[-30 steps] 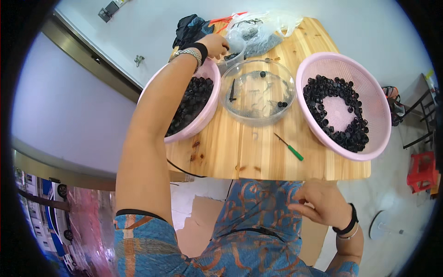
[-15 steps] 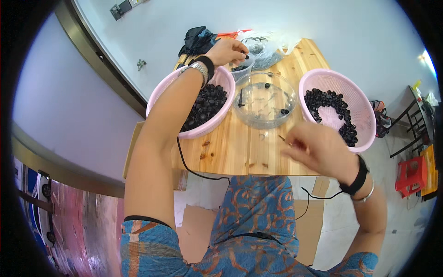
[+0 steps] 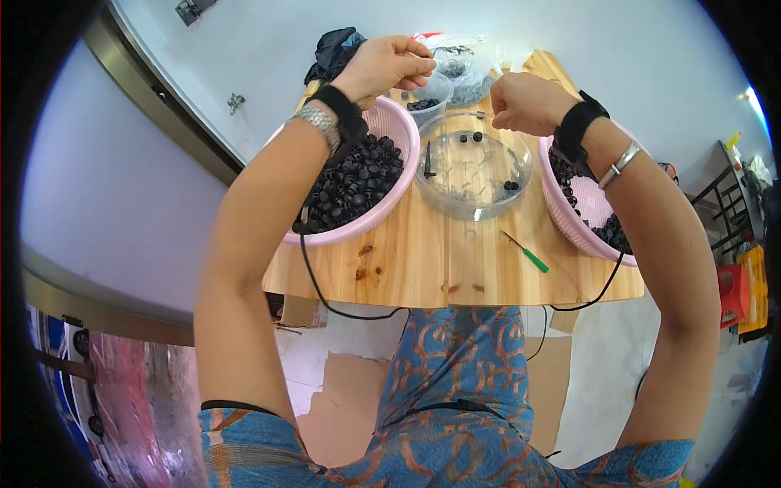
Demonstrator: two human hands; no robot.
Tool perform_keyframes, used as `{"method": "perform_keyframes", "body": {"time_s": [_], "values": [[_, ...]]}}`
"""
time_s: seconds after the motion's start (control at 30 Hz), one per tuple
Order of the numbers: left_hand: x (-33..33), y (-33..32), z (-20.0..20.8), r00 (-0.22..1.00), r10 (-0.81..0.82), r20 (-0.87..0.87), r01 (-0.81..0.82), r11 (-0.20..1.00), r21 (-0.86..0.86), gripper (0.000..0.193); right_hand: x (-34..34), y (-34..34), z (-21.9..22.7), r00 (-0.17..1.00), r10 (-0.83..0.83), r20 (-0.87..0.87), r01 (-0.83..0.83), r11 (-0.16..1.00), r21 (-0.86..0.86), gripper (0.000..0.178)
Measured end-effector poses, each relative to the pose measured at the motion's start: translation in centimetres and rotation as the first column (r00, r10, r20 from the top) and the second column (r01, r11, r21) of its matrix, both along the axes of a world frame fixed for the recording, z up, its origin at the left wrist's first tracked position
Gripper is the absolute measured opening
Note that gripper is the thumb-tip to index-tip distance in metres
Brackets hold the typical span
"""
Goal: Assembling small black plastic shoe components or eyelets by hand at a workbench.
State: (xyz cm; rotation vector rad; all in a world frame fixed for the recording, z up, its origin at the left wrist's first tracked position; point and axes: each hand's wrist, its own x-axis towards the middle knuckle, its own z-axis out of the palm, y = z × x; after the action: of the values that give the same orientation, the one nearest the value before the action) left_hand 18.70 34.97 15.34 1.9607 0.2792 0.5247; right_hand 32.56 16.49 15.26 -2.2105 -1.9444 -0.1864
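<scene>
right hand (image 3: 529, 103) advanced near clear tray (image 3: 474, 209); its and left hand's (image 3: 381, 68) fingers (image 3: 418, 65) curled nearly closed, hold unclear.

A clear round dish (image 3: 476, 211) stands on a wooden table (image 3: 407, 272), with a few black pieces (image 3: 477, 137) and a thin black stick (image 3: 428, 159) inside. Behind the dish, toward its left, the left hand (image 3: 394, 65) hangs by a small tub (image 3: 440, 90) of black pieces, thumb and fingertips drawn together; any grip is too small to tell. The right hand (image 3: 529, 102) hovers near the dish's far right edge, fingers curled. Left of the dish sits a pink basket (image 3: 403, 126) of black caps (image 3: 354, 191); right of it, another pink basket (image 3: 563, 220), partly hidden by the right arm. A green-handled tool (image 3: 535, 260) lies in front of the dish, toward its right.
</scene>
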Motion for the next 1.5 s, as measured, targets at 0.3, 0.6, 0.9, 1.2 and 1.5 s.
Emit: {"method": "perform_keyframes", "body": {"time_s": [0.3, 0.6, 0.9, 1.2, 1.5], "values": [[-14.3, -13.9, -0.5, 0.980, -0.158, -0.118, 0.087, 0.886, -0.456, 0.029, -3.2, 4.9, -4.2, 0.999, 0.039, 0.033, -0.017, 0.863, -0.505, 0.013], [-22.1, -18.0, -12.5, 0.955, -0.234, -0.182, -0.107, 0.299, -0.948, 0.026, -5.1, 6.8, -7.1, 0.975, 0.136, 0.175, 0.023, 0.723, -0.690, 0.010], [-22.8, -18.1, -15.3, 0.961, -0.187, -0.201, -0.148, 0.263, -0.953, 0.024, -4.5, 6.3, -8.7, 0.985, 0.055, 0.163, 0.046, 0.830, -0.556, 0.012], [-22.4, -18.3, -15.7, 0.986, -0.121, -0.115, -0.087, 0.215, -0.973, 0.025, -3.1, 6.4, -8.9, 0.995, -0.047, 0.088, 0.078, 0.921, -0.382, 0.013], [-22.4, -19.2, -16.6, 0.976, -0.187, -0.111, -0.077, 0.180, -0.981, 0.023, -3.1, 7.3, -10.8, 0.998, 0.016, 0.053, 0.001, 0.950, -0.311, 0.014]]}}
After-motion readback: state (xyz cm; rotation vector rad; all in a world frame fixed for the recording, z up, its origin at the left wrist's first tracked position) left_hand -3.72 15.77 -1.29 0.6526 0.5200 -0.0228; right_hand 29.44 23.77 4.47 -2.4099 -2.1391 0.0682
